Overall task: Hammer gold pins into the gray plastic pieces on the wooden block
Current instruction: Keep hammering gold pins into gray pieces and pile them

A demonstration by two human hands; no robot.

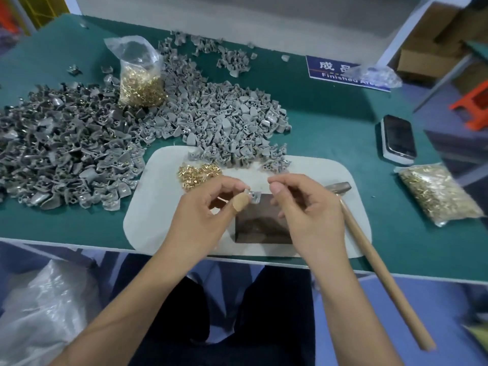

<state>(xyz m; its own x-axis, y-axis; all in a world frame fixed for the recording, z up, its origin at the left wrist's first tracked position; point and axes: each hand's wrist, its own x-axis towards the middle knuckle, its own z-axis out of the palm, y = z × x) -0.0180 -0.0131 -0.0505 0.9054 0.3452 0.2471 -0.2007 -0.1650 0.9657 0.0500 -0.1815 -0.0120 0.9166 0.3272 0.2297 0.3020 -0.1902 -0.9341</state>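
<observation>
Head view, the only one. Left hand (pixel 211 204) pinches one gray plastic piece (pixel 253 195) between thumb and fingertips, thumb wrapped in a tan plaster. It holds the piece just above the far edge of the wooden block (pixel 264 225); whether the piece touches the block I cannot tell. Likely held there so a pin can be seated before it goes down for striking.

Right hand (pixel 298 207) sits just right of the piece, fingers curled, thumb and forefinger drawn together as if around a pin. No pin shows between them; too small or hidden, so its grip stays uncertain. A thin gold sliver under the left fingers may be a pin, not clear.

Hammer (pixel 369 247) lies untouched to the right of the right hand, head near its knuckles, handle running back past the bench (pixel 330 122) edge toward the person: placed for a quick pick-up, I judge.

Loose gold pins (pixel 198 173) are heaped just beyond the left hand, on the pale mat (pixel 148 207) under the block. Small cluster of gray pieces beyond both hands; the big pile (pixel 79 143) spreads far left. A bag of pins (pixel 141 75) stands in that pile, another bag (pixel 438 194) lies well right of the right hand, near a phone (pixel 398 140).

Hidden: near part of the block under the wrists; holes in the held piece blurred. The blue sign (pixel 327 68) is partly covered by plastic wrap.
</observation>
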